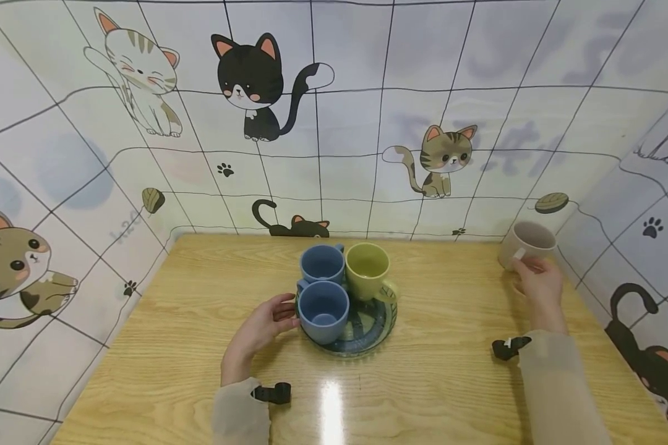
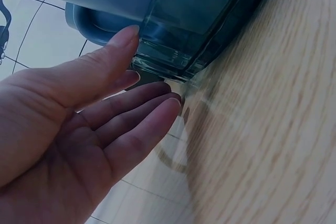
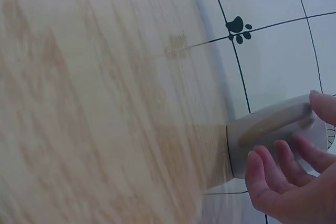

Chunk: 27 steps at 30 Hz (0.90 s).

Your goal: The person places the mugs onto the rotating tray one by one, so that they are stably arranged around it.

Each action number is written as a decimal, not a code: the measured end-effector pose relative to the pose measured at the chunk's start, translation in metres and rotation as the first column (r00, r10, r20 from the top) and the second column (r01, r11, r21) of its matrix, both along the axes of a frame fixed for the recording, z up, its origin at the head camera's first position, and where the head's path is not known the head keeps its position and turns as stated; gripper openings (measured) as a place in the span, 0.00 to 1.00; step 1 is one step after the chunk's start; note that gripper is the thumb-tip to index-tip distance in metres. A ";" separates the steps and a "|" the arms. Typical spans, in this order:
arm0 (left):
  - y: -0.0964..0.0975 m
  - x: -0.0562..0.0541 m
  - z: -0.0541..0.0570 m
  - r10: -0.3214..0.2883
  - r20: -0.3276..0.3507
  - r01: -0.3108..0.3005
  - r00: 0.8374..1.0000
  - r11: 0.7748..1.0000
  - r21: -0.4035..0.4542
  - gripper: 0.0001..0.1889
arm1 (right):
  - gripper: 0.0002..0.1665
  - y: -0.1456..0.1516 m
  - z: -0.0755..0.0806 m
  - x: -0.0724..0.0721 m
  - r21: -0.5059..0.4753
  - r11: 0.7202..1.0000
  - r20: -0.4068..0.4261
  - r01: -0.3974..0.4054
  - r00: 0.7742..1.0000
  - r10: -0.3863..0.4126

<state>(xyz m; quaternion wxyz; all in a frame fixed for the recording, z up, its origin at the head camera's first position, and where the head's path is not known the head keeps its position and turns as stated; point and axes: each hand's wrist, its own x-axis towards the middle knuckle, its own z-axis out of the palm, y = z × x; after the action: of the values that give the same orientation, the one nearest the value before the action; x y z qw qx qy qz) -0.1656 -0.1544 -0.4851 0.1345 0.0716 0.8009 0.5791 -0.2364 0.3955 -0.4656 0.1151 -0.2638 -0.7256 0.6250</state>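
Two blue mugs [image 1: 323, 314] and a yellow-green mug [image 1: 367, 272] stand close together on a round blue-green plate [image 1: 375, 334], in the head view. Beside the plate's left edge, my left hand [image 1: 267, 321] has its fingers loosely extended, fingertips right at the rim. The left wrist view shows that hand [image 2: 100, 124] with nothing in its grasp, the plate's glassy side [image 2: 178, 40] just beyond. At the far right, my right hand [image 1: 541, 287] pinches the handle of a pale mug [image 1: 534, 237]. Thumb and index finger lie either side of that handle [image 3: 273, 124].
The wooden table [image 1: 445, 358] meets a cat-patterned wall covering [image 1: 351, 123] at the back and on both sides. The pale mug stands near the table's back right corner, close to the wall. Black wrist straps [image 1: 273, 393] sit on both sleeves.
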 end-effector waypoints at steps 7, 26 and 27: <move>-0.002 -0.001 -0.002 -0.036 0.002 0.036 0.999 0.999 0.035 0.36 | 0.09 -0.006 -0.001 -0.008 -0.067 0.998 -0.013 0.002 1.000 -0.003; -0.004 -0.001 -0.005 -0.038 0.005 0.038 0.999 0.996 0.078 0.31 | 0.16 -0.009 0.004 0.002 -0.111 0.994 -0.045 -0.013 0.999 0.008; -0.004 -0.001 -0.005 -0.026 0.002 0.026 1.000 0.997 0.072 0.30 | 0.15 -0.009 0.005 0.003 -0.121 0.992 -0.060 -0.018 0.998 0.011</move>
<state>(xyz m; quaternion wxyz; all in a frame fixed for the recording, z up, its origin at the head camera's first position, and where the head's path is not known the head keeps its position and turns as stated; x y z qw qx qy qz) -0.1668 -0.1587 -0.4904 0.1406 0.0858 0.7782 0.6060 -0.2333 0.3860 -0.4604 0.1156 -0.2463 -0.6843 0.6765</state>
